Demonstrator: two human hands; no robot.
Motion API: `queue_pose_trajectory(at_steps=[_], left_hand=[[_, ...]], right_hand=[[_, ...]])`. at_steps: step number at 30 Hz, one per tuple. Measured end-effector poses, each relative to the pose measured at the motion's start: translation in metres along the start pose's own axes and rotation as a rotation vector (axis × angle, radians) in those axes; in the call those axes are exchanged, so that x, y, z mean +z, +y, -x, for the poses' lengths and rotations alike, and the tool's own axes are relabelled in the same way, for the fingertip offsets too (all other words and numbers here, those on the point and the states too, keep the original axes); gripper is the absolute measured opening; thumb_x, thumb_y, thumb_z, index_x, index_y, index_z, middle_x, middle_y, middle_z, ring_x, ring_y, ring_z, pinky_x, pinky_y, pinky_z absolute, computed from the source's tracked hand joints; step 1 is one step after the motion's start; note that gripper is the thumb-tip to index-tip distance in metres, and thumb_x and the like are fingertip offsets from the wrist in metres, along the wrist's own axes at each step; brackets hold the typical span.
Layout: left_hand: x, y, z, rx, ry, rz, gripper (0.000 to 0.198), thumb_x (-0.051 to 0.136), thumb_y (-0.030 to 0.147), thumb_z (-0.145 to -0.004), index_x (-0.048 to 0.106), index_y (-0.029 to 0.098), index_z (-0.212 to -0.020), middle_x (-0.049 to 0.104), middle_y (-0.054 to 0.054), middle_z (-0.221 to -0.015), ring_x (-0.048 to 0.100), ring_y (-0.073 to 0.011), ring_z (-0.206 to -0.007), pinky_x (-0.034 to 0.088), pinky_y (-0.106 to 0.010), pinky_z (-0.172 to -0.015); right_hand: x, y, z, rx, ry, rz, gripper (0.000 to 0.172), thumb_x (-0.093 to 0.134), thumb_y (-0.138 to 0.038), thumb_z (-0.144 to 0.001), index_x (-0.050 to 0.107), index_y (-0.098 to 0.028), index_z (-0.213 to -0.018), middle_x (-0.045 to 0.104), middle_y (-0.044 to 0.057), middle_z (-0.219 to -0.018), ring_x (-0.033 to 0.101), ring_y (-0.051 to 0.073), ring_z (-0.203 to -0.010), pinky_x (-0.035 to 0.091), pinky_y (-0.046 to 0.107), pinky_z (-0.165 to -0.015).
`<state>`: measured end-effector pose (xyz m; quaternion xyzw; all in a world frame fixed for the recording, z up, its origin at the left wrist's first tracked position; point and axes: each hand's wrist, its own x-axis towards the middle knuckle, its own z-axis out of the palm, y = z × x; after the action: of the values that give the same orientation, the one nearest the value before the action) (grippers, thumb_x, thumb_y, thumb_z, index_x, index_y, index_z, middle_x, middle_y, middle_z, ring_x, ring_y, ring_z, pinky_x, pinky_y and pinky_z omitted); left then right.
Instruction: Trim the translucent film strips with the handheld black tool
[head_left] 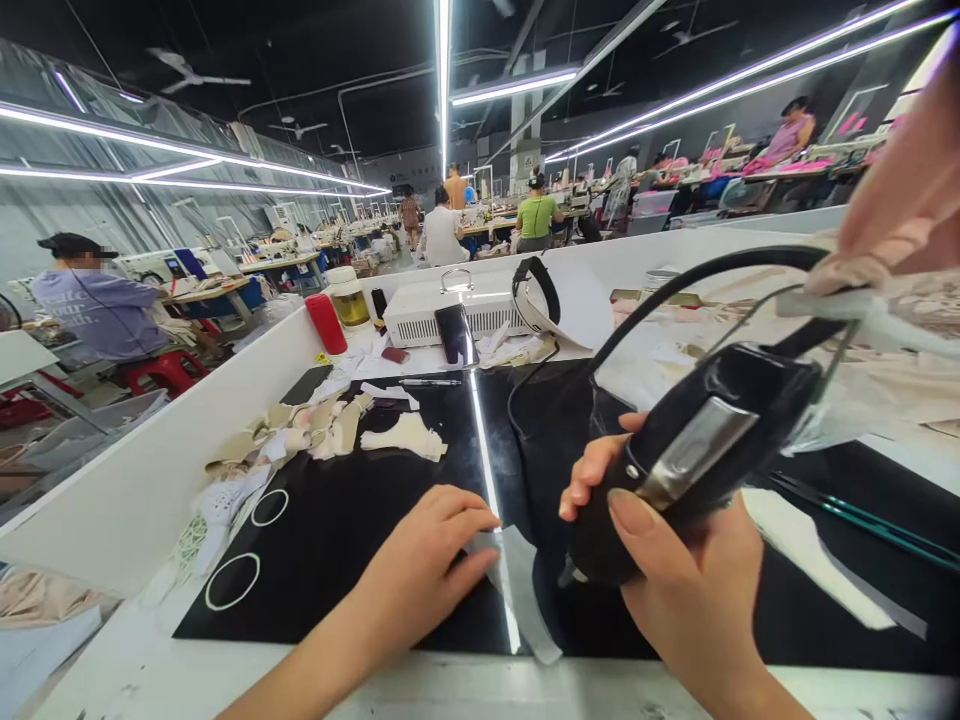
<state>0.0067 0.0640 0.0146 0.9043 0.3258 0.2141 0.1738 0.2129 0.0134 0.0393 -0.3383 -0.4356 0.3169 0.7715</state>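
My left hand (420, 560) rests palm down on the black work surface. Its fingers are stretched out, and their tips touch a thin grey, see-through curved strip (529, 595). Wrapped around a black corded power tool (712, 440) is my right hand (690, 590), the thumb on its near side. The tool is tilted, its small tip (571, 576) low beside the strip and apart from it. From its upper end runs a thick black cable (697, 262). To the right of my right hand lies a cream fabric piece (814, 555).
Fabric scraps (322, 425) and two white rings (232, 582) lie at left. Farther back stand a white vented box (427, 318), a phone (455, 335) and a yellow jar (349, 297). Teal-and-black tweezers (877, 520) lie right. A blurred pinkish shape (900, 210) hangs upper right. Low white walls border the table.
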Motion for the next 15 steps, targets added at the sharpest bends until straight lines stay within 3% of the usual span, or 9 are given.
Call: queue_pose_trajectory(at_steps=[3,6,10,15], left_hand=[[0.013,0.023,-0.001,-0.070,-0.099,0.108,0.045,0.085,0.025,-0.087,0.068,0.022,-0.128,0.067,-0.006,-0.127,0.061,-0.0234,-0.118,0.052,-0.037,-0.105],[0.021,0.034,-0.003,-0.112,-0.160,0.148,0.062,0.092,0.033,-0.078,0.066,0.022,-0.133,0.064,-0.006,-0.134,0.058,-0.0260,-0.123,0.050,-0.039,-0.109],[0.023,0.032,-0.004,-0.129,-0.219,0.141,0.075,0.095,0.036,-0.072,0.063,0.022,-0.139,0.061,-0.006,-0.139,0.054,-0.0273,-0.128,0.047,-0.040,-0.113],[0.015,0.027,-0.002,-0.143,-0.280,0.129,0.078,0.093,0.040,-0.075,0.060,0.025,-0.144,0.057,-0.008,-0.146,0.052,-0.0298,-0.132,0.046,-0.043,-0.115]], right_hand=[[0.007,0.002,-0.001,0.005,0.002,-0.016,0.032,0.081,-0.039,-0.088,0.064,-0.034,-0.114,0.067,-0.002,-0.089,0.065,0.016,-0.069,0.061,0.031,-0.062],[0.010,0.007,-0.003,0.000,-0.022,-0.026,0.029,0.081,-0.041,-0.088,0.064,-0.034,-0.111,0.067,-0.003,-0.089,0.064,0.015,-0.069,0.061,0.031,-0.062],[0.013,0.013,-0.005,0.001,-0.038,-0.036,0.032,0.080,-0.035,-0.088,0.062,-0.034,-0.115,0.068,-0.003,-0.090,0.065,0.016,-0.069,0.061,0.031,-0.063],[0.017,0.017,-0.005,0.020,-0.027,-0.050,0.035,0.079,-0.033,-0.088,0.061,-0.034,-0.118,0.068,-0.003,-0.091,0.064,0.017,-0.071,0.060,0.033,-0.064]])
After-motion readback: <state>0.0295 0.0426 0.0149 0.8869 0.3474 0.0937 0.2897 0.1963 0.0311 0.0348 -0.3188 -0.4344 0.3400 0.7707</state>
